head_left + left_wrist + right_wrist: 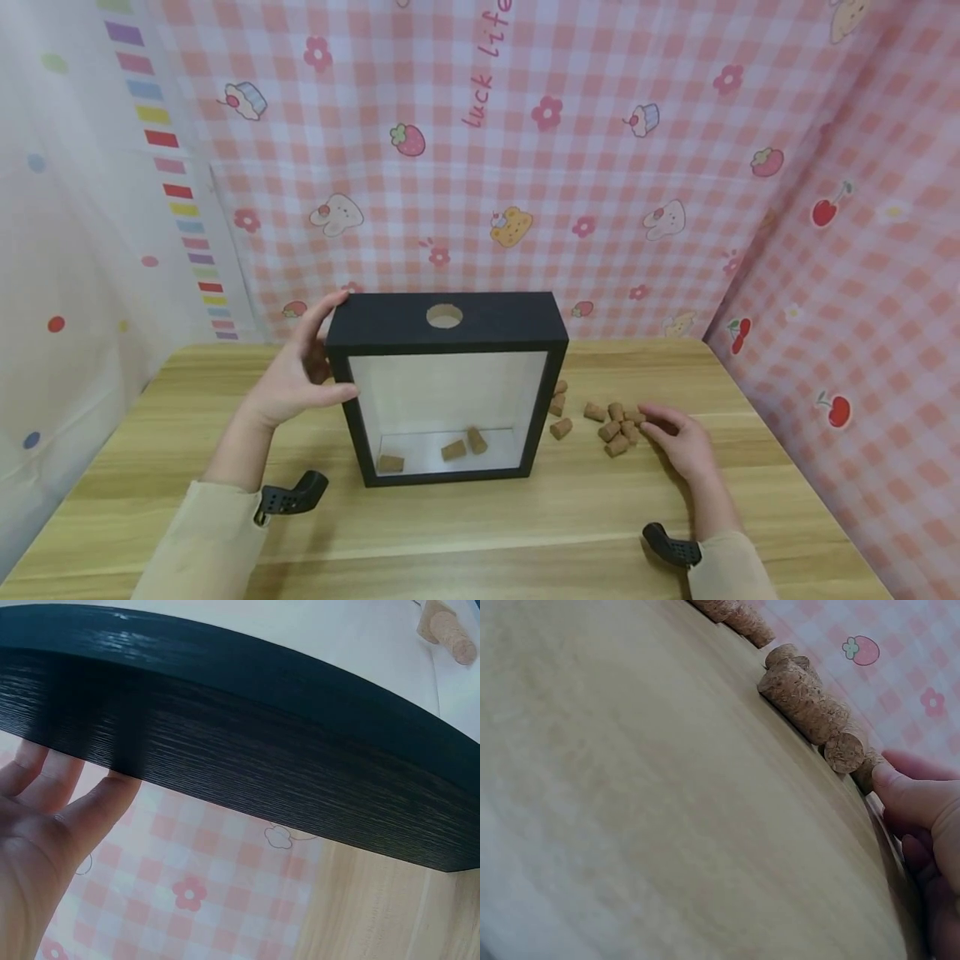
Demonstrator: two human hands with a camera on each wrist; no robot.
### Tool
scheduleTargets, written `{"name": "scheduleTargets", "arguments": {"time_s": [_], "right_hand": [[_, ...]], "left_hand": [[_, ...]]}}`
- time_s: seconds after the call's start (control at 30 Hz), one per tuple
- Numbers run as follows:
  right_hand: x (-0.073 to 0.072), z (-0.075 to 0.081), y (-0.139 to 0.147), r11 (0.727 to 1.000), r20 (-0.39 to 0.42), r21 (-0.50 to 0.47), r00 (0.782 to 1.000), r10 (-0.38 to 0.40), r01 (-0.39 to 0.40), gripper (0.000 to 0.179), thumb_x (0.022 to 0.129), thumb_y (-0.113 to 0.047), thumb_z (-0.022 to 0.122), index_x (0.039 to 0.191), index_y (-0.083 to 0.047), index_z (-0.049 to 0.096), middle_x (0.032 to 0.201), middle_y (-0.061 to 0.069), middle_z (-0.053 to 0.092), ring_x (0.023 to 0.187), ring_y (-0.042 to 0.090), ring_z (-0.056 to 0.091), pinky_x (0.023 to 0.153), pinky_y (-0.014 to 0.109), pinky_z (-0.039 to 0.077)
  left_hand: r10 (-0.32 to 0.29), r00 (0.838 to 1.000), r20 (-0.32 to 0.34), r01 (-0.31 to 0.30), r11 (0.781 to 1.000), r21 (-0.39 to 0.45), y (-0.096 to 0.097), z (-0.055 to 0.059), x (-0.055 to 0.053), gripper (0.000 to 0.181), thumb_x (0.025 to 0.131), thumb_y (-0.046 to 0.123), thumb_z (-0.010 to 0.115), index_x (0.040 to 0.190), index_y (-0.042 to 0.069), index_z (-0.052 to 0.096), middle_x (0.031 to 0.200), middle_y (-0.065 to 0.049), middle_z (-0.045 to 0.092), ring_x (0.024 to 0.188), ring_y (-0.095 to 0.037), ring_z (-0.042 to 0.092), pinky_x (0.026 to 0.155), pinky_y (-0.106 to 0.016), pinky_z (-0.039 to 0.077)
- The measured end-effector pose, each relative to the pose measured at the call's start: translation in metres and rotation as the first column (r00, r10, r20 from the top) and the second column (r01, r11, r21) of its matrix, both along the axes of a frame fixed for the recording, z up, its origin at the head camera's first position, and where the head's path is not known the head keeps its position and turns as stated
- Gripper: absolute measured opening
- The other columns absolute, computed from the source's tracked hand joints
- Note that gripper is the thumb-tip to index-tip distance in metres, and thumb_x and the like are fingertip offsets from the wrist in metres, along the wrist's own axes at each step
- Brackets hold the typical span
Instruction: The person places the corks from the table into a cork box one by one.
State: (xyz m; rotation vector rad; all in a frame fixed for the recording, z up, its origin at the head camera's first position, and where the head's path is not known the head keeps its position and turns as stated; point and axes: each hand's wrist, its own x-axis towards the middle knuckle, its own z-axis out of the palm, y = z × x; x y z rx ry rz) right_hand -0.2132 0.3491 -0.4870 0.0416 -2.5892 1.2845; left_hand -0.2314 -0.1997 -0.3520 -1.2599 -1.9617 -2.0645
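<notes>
A black box frame (382, 323) with a clear front and a round hole (444, 316) in its top stands upright on the table. Three corks, one of them at the left corner (391, 463), lie inside on its floor. My left hand (288, 383) grips the box's left side, thumb at the front edge and fingers toward the back. The left wrist view shows fingertips against the dark side panel (247, 735). At the right of a loose cork pile (611, 431), my right hand (684, 442) pinches a cork (865, 771) between thumb and fingers, still down at the table.
More corks (561, 428) lie close to the box's right side, partly hidden by it. The wooden table (465, 542) reaches back to a pink checked cloth (480, 192), with another checked cloth (862, 333) on the right and a white dotted one (82, 233) on the left.
</notes>
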Motion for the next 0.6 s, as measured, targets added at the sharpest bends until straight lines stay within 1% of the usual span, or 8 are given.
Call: {"name": "scheduleTargets", "arguments": {"time_s": [0.1, 0.23, 0.27, 0.33, 0.4, 0.47, 0.53, 0.6], "right_hand": [[0.002, -0.001, -0.002, 0.999, -0.015, 0.007, 0.999, -0.037, 0.037, 0.030, 0.095, -0.010, 0.068, 0.122, 0.002, 0.068, 0.119, 0.021, 0.066, 0.100, -0.007, 0.053, 0.085, 0.008, 0.037], [0.007, -0.002, -0.002, 0.994, -0.033, -0.051, 0.995, -0.098, 0.097, 0.032, 0.098, -0.012, 0.064, 0.125, 0.003, 0.065, 0.122, 0.021, 0.064, 0.098, -0.011, 0.050, 0.084, 0.008, 0.037], [0.008, -0.003, -0.002, 0.991, -0.043, -0.082, 0.993, -0.110, 0.106, 0.032, 0.098, -0.012, 0.064, 0.125, 0.004, 0.065, 0.121, 0.017, 0.065, 0.097, -0.012, 0.050, 0.084, 0.008, 0.038], [0.011, -0.005, -0.002, 0.981, -0.067, -0.156, 0.989, -0.130, 0.119, 0.032, 0.097, -0.010, 0.064, 0.124, 0.007, 0.064, 0.115, 0.005, 0.067, 0.094, -0.015, 0.050, 0.082, 0.008, 0.039], [0.014, -0.005, -0.003, 0.961, -0.075, -0.243, 0.985, -0.156, 0.134, 0.032, 0.097, -0.007, 0.063, 0.124, 0.010, 0.062, 0.106, -0.009, 0.067, 0.090, -0.012, 0.054, 0.079, 0.009, 0.042], [0.016, -0.002, -0.005, 0.925, -0.060, -0.347, 0.981, -0.184, 0.153, 0.032, 0.097, -0.004, 0.062, 0.125, 0.012, 0.061, 0.099, -0.020, 0.064, 0.085, -0.008, 0.059, 0.076, 0.010, 0.046], [0.019, 0.003, -0.008, 0.885, -0.025, -0.431, 0.979, -0.203, 0.173, 0.033, 0.097, -0.005, 0.063, 0.127, 0.009, 0.061, 0.094, -0.022, 0.065, 0.082, -0.005, 0.063, 0.073, 0.012, 0.048], [0.021, 0.011, -0.013, 0.866, -0.008, -0.465, 0.977, -0.212, 0.184, 0.034, 0.097, -0.007, 0.063, 0.129, 0.005, 0.062, 0.093, -0.022, 0.065, 0.081, -0.003, 0.065, 0.073, 0.012, 0.049]], "left_hand": [[-0.002, 1.000, -0.001, 0.002, 1.000, 0.001, 0.000, 0.000, 0.000, 0.103, 0.077, -0.012, 0.076, 0.157, 0.025, 0.021, 0.121, -0.008, 0.059, 0.099, -0.018, 0.063, 0.081, -0.030, 0.052], [0.000, 1.000, 0.009, 0.000, 1.000, -0.004, 0.001, 0.000, 0.001, 0.103, 0.078, -0.010, 0.077, 0.157, 0.027, 0.021, 0.121, -0.007, 0.058, 0.099, -0.018, 0.063, 0.081, -0.030, 0.053], [0.000, 1.000, 0.011, 0.000, 1.000, -0.003, 0.001, 0.000, 0.002, 0.103, 0.078, -0.010, 0.077, 0.157, 0.027, 0.022, 0.121, -0.008, 0.058, 0.099, -0.018, 0.063, 0.081, -0.030, 0.053], [0.001, 1.000, 0.015, -0.001, 1.000, -0.003, 0.002, 0.000, 0.001, 0.103, 0.078, -0.009, 0.077, 0.157, 0.026, 0.022, 0.121, -0.008, 0.058, 0.100, -0.018, 0.063, 0.081, -0.030, 0.053], [0.004, 1.000, 0.009, -0.004, 1.000, -0.003, 0.001, -0.001, 0.001, 0.102, 0.078, -0.010, 0.076, 0.157, 0.023, 0.021, 0.121, -0.008, 0.059, 0.099, -0.018, 0.063, 0.081, -0.031, 0.053], [0.007, 1.000, 0.006, -0.007, 1.000, -0.005, 0.001, -0.001, 0.000, 0.102, 0.078, -0.010, 0.076, 0.157, 0.021, 0.020, 0.120, -0.008, 0.059, 0.099, -0.019, 0.063, 0.081, -0.031, 0.053], [0.012, 1.000, 0.004, -0.012, 1.000, -0.009, 0.000, -0.001, 0.000, 0.102, 0.078, -0.011, 0.076, 0.157, 0.021, 0.020, 0.120, -0.008, 0.059, 0.098, -0.019, 0.063, 0.081, -0.031, 0.053], [0.013, 1.000, 0.005, -0.013, 1.000, -0.010, -0.001, -0.001, 0.000, 0.103, 0.078, -0.011, 0.076, 0.158, 0.022, 0.020, 0.119, -0.009, 0.060, 0.098, -0.018, 0.063, 0.080, -0.031, 0.053]]}}
